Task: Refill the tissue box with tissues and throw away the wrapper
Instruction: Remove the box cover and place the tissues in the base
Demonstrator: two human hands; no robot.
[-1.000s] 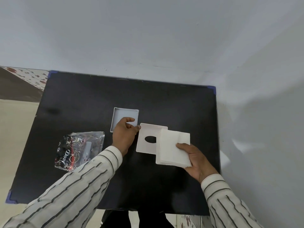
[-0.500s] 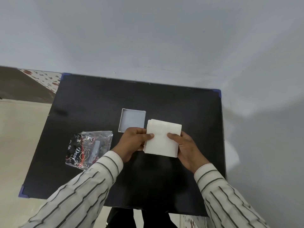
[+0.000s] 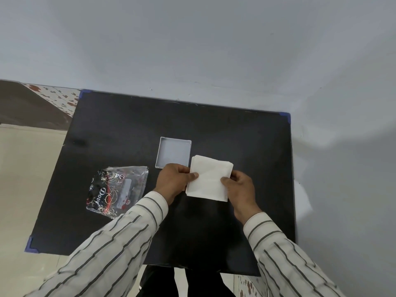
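A white stack of tissues is held above the black table between both hands. My left hand pinches its left edge and my right hand grips its right edge. The open white tissue box base sits just behind my left hand, showing nothing inside. The lid with the oval hole is hidden under the tissues. A crumpled clear wrapper with black and red print lies flat to the left.
The black table stands against a pale wall at the back and right. Blue corner guards mark its corners. Beige floor lies to the left. Striped sleeves cover both forearms near the front edge.
My left hand left the box base and took the tissue stack's left edge. The stack moved left from over the lid and now covers it.
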